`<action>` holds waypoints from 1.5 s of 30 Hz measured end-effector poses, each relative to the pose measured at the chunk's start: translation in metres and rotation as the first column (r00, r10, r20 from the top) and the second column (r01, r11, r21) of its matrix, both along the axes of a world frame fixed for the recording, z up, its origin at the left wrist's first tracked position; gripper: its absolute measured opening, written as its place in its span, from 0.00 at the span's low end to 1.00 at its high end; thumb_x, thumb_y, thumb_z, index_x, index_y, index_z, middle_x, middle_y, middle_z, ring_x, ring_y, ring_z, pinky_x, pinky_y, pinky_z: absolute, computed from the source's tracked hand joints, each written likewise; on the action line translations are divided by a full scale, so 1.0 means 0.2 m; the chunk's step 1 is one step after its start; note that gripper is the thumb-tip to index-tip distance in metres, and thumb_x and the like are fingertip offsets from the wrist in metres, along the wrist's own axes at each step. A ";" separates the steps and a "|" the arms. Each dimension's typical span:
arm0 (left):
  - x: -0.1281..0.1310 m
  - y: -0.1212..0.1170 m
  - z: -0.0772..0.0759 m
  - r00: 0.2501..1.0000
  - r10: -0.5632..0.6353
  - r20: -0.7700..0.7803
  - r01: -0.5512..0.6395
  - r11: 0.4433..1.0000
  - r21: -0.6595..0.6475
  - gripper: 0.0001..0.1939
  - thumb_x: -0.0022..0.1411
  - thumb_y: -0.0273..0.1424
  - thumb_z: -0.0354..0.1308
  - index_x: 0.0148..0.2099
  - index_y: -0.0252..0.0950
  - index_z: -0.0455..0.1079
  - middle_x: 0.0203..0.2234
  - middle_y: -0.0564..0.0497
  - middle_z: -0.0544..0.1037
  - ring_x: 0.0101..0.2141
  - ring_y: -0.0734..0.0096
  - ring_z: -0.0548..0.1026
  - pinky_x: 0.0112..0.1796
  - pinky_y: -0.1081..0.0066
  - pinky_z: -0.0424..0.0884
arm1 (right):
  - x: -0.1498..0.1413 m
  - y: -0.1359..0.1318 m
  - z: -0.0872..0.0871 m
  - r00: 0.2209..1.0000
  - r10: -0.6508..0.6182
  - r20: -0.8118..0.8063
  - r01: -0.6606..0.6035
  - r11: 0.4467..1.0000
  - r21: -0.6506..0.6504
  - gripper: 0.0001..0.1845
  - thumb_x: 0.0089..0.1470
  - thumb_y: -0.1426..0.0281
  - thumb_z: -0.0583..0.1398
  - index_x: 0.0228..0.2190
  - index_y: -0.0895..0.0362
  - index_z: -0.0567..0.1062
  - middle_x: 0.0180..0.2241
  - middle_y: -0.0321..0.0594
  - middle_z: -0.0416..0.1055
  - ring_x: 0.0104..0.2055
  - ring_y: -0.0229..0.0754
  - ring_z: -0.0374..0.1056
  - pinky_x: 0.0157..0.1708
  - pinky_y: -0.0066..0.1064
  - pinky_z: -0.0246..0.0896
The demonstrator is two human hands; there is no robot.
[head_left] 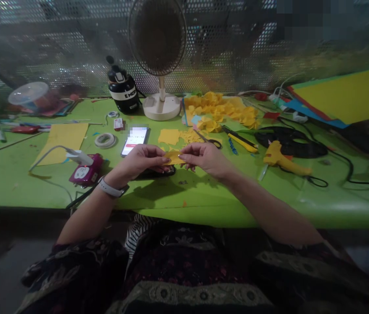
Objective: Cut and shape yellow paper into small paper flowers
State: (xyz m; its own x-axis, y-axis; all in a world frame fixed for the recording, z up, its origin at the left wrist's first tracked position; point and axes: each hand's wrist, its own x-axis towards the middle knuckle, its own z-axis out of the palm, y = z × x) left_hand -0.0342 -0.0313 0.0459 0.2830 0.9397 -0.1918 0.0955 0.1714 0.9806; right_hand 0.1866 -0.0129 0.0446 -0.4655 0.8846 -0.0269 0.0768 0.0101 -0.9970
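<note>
A small piece of yellow paper [174, 156] is stretched between my two hands, just above the green table. My left hand [145, 160] pinches its left end between thumb and fingers. At the right end, my right hand [202, 158] grips it the same way. Behind the hands lie a stack of yellow paper squares [169, 136] and loose yellow scraps [193, 136]. Scissors [211, 141] rest beside the scraps. Farther back, crumpled yellow paper pieces [218, 109] form a heap. A dark object [158, 172] under my left hand is partly hidden.
Around the green table [158, 196] stand a fan [162, 107], a black bottle [125, 93] and a purple power adapter [86, 174]. A phone [135, 140] and a tape roll [105, 140] lie left; a yellow cutter [241, 140], a glue gun [284, 161] and coloured sheets [348, 93] lie right.
</note>
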 end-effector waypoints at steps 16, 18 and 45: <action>-0.19 -0.05 0.00 0.920 0.298 -0.257 -0.174 0.894 0.414 0.18 0.58 0.43 0.66 0.45 0.36 0.78 0.36 0.46 0.83 0.37 0.67 0.81 0.40 0.69 0.79 | 0.07 0.11 -0.04 0.991 -0.096 0.091 0.105 0.989 -0.102 0.07 0.49 0.78 0.69 0.26 0.60 0.75 0.21 0.36 0.75 0.21 0.31 0.69 0.21 0.22 0.68; -0.20 -0.07 -0.02 0.901 0.309 -0.304 -0.141 0.873 0.467 0.19 0.58 0.43 0.65 0.47 0.37 0.77 0.40 0.45 0.82 0.40 0.67 0.80 0.45 0.67 0.77 | 0.09 0.13 -0.05 0.986 -0.118 0.120 0.132 0.984 -0.116 0.08 0.50 0.80 0.68 0.25 0.59 0.75 0.20 0.36 0.75 0.20 0.31 0.68 0.21 0.23 0.68; -0.17 -0.03 -0.17 0.804 0.096 -0.586 0.235 0.855 0.463 0.21 0.57 0.39 0.66 0.51 0.38 0.75 0.43 0.47 0.82 0.41 0.64 0.79 0.46 0.66 0.73 | -0.01 0.09 -0.12 0.969 -0.161 0.188 0.195 0.963 -0.184 0.10 0.53 0.83 0.65 0.25 0.61 0.74 0.18 0.36 0.73 0.19 0.31 0.68 0.18 0.21 0.67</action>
State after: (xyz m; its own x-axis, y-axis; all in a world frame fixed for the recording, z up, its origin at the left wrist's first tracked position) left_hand -0.0681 -0.0368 0.0118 0.3439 0.9283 0.1411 0.6523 -0.3443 0.6753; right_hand 0.1838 0.0045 0.0199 -0.2741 0.9212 -0.2763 0.2270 -0.2172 -0.9494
